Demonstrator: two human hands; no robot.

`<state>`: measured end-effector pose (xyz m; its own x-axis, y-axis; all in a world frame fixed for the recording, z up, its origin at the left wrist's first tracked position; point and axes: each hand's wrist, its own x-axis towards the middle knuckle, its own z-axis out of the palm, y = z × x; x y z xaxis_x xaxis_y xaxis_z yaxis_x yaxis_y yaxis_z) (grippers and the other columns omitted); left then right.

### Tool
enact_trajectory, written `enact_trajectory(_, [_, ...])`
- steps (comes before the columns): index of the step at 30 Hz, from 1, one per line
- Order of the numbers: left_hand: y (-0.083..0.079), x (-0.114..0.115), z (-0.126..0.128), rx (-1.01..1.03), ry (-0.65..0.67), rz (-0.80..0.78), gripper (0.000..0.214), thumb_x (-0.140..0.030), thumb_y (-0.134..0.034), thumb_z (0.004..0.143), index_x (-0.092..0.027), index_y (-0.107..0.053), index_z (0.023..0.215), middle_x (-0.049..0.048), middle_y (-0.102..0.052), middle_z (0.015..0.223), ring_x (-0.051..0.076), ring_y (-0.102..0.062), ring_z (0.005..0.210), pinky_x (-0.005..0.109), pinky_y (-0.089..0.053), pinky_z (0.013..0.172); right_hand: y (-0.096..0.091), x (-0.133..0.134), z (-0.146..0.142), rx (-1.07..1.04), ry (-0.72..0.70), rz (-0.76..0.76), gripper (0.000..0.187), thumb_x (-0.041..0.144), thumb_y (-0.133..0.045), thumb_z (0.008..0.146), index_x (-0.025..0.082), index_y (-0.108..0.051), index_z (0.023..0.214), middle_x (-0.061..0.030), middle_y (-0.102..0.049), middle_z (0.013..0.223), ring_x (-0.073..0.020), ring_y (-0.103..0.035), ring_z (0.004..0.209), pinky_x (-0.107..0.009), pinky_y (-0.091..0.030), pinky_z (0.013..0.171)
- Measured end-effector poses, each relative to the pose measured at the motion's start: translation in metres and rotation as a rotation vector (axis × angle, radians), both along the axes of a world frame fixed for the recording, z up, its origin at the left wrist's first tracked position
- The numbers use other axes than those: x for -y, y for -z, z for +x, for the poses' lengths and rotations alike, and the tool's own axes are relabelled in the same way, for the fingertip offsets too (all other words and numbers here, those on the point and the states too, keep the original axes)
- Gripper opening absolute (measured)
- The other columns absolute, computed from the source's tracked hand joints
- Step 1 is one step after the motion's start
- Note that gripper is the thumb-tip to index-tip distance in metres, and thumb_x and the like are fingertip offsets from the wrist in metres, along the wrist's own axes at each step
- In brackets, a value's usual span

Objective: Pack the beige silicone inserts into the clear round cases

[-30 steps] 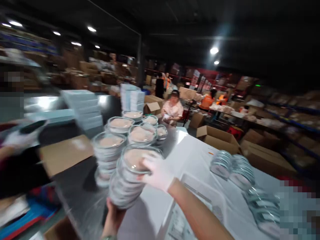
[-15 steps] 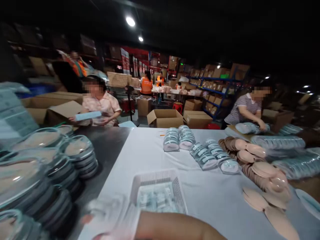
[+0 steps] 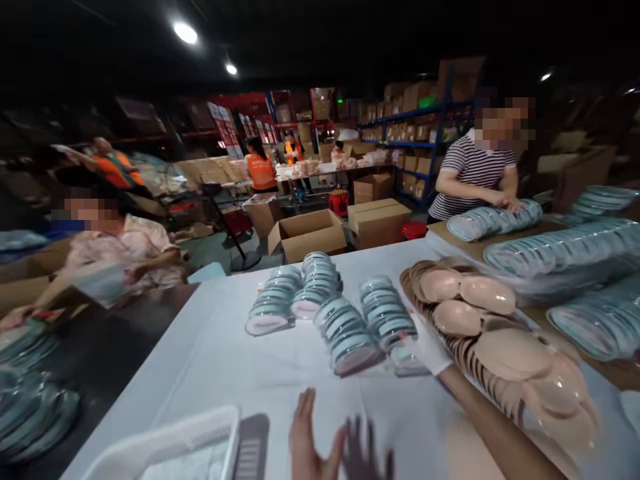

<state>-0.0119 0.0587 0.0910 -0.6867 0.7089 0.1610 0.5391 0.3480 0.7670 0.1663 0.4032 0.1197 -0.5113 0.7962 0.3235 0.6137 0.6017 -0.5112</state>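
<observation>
White-gloved right hand [image 3: 427, 350] closes on the near end of a row of round cases [image 3: 385, 320]; bare left hand [image 3: 307, 440] hovers open, holding nothing.

Dim warehouse under a black ceiling, two round ceiling lamps [image 3: 185, 32] glaring at upper left, white desk [image 3: 240, 360] cover brightest, left hand [image 3: 309, 445] casting a dark shadow, motion blur at left and bottom edges, wide-angle bending of shelving [image 3: 415, 133]

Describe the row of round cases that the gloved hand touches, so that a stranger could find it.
On the white table lie four leaning rows of round clear cases. The right hand, in a white glove, touches the rightmost row, the one nearest the beige pads.
</observation>
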Motion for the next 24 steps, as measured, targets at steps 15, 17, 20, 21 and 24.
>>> enact_trajectory(15, [0.039, -0.180, -0.009, -0.515, 0.145, -0.467, 0.080, -0.050, -0.077, 0.093, -0.039, -0.044, 0.165, 0.0092, -0.028, 0.180, 0.050, -0.014, 0.167, 0.091, -0.005, 0.123, -0.007, -0.190, -0.147, 0.308, -0.116, -0.234, 0.072, 0.065, -0.081, 0.081, 0.010, -0.073, 0.127, -0.0196, -0.073, 0.132, -0.0308, -0.060, 0.128, -0.044, -0.047, 0.105])
enact_trajectory(17, [0.039, -0.180, 0.018, -0.477, 0.329, -0.410, 0.107, -0.063, -0.080, 0.086, -0.037, -0.023, 0.172, 0.0125, -0.013, 0.182, 0.051, -0.008, 0.168, 0.089, -0.008, 0.124, 0.002, -0.180, -0.132, 0.290, -0.055, -0.232, 0.069, 0.067, -0.076, 0.084, 0.009, -0.074, 0.122, -0.0191, -0.074, 0.126, -0.0297, -0.059, 0.128, -0.041, -0.047, 0.103])
enact_trajectory(20, [0.030, -0.194, 0.066, -0.313, 0.587, -0.364, 0.120, -0.076, -0.079, 0.079, -0.037, -0.017, 0.174, 0.0119, -0.003, 0.183, 0.054, -0.003, 0.167, 0.090, -0.010, 0.123, 0.004, -0.148, -0.109, 0.313, -0.045, -0.241, 0.068, 0.063, -0.071, 0.090, 0.013, -0.069, 0.135, -0.0190, -0.070, 0.138, -0.0303, -0.059, 0.130, -0.042, -0.047, 0.103])
enact_trajectory(21, [0.025, -0.196, 0.081, -0.252, 0.639, -0.371, 0.120, -0.077, -0.080, 0.078, -0.038, -0.019, 0.173, 0.0108, -0.003, 0.183, 0.055, -0.002, 0.167, 0.090, -0.011, 0.123, 0.003, -0.133, -0.101, 0.324, -0.044, -0.244, 0.068, 0.061, -0.071, 0.091, 0.016, -0.067, 0.142, -0.0182, -0.067, 0.143, -0.0308, -0.059, 0.131, -0.042, -0.047, 0.103])
enact_trajectory(24, [0.016, -0.169, 0.111, -0.113, 0.703, -0.430, 0.121, -0.077, -0.082, 0.075, -0.037, -0.023, 0.173, 0.0092, -0.002, 0.183, 0.054, 0.000, 0.167, 0.085, -0.016, 0.127, -0.001, -0.079, -0.074, 0.365, -0.015, -0.267, 0.071, 0.058, -0.071, 0.092, 0.026, -0.059, 0.154, -0.0158, -0.064, 0.149, -0.0334, -0.061, 0.132, -0.043, -0.047, 0.104])
